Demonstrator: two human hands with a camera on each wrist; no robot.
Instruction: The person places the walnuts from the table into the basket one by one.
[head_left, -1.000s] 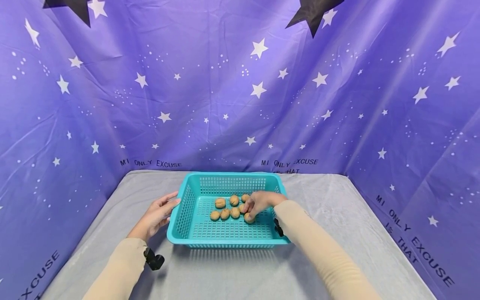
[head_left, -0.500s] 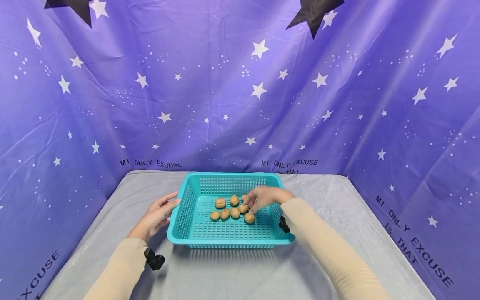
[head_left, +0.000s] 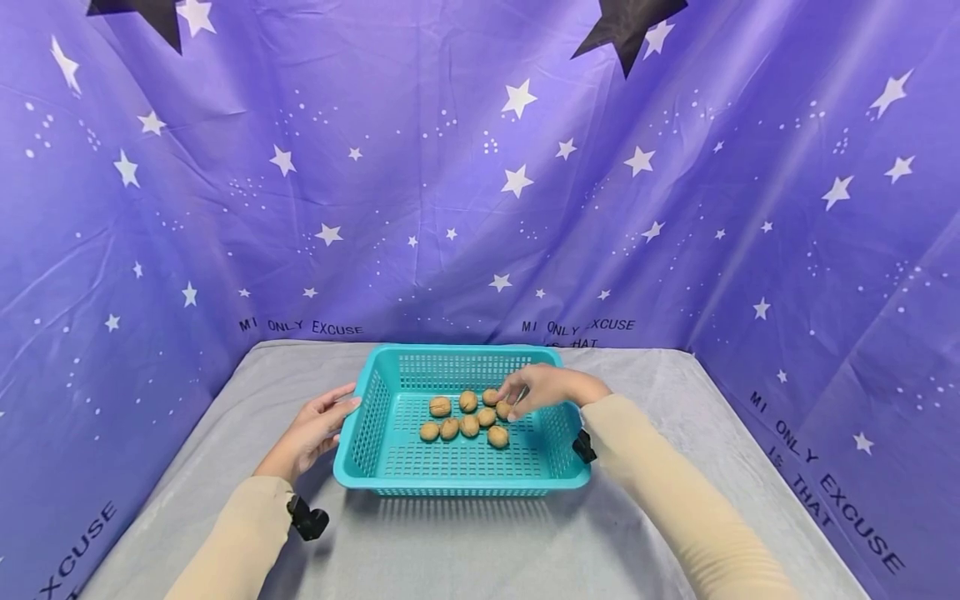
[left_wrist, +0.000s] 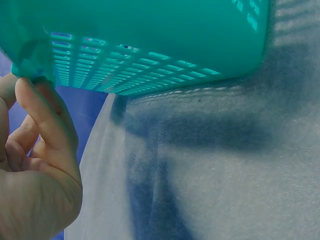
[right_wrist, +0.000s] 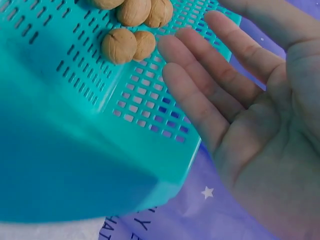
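A teal plastic basket (head_left: 465, 483) with slotted walls sits on the table. Several brown walnuts (head_left: 469, 425) lie on its floor, loosely grouped around the middle. At the basket's left end, my left hand (head_left: 318, 425) pinches the rim; the left wrist view shows its thumb and fingers (left_wrist: 42, 112) on the edge. Above the basket's right half hovers my right hand (head_left: 547, 387), with fingertips close by the rightmost walnut (head_left: 504, 410); whether they touch it I cannot tell. In the right wrist view, the fingers (right_wrist: 240, 80) are extended and slightly bent, with nothing in the palm.
A grey cloth covers the table (head_left: 450, 550) under the basket. Purple curtains (head_left: 420, 192) with white stars hang behind it and along both sides. A black wrist device (head_left: 307, 518) shows on the left sleeve, another (head_left: 583, 447) on the right.
My right hand has drawn back to the right and away from the front-right walnut, and its fingers have loosened. The rightmost walnut now shows by its fingertips. My left hand stays on the rim.
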